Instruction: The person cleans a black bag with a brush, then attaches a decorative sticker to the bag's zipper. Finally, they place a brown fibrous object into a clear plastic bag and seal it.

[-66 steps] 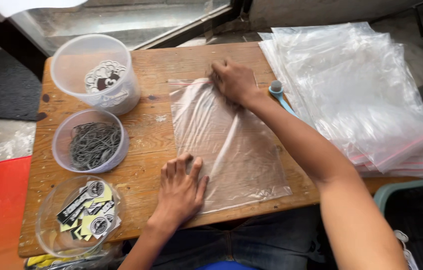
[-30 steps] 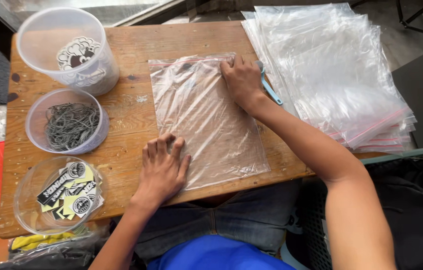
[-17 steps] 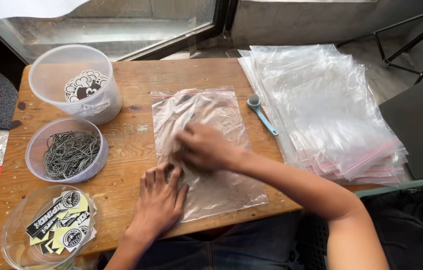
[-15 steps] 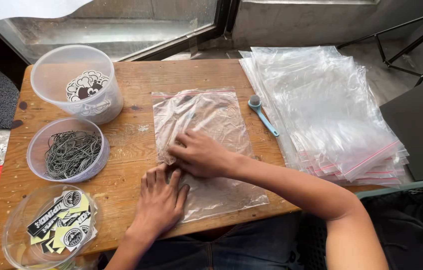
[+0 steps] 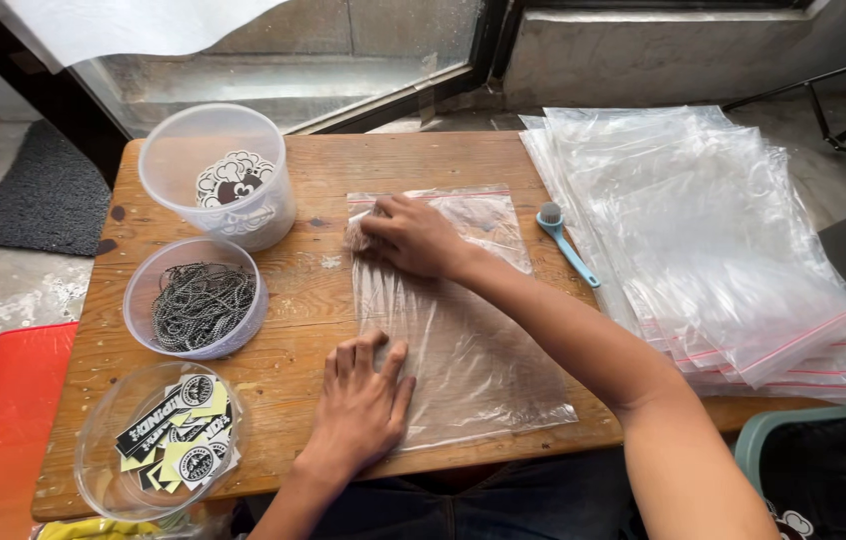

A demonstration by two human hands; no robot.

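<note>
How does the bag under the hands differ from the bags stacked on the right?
The single bag lies alone, crumpled, pinned flat by the left hand and right hand. The stacked bags lie smooth, piled, untouched, overhanging the table edge. Both are clear plastic with red zip strips.

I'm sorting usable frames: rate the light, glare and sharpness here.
Head view: soft, even daylight with faint shadows; sharp across the wooden table; mild sheen on the stack of clear bags; both hands crisp, no motion blur; slight wide-angle bend at the edges.
</note>
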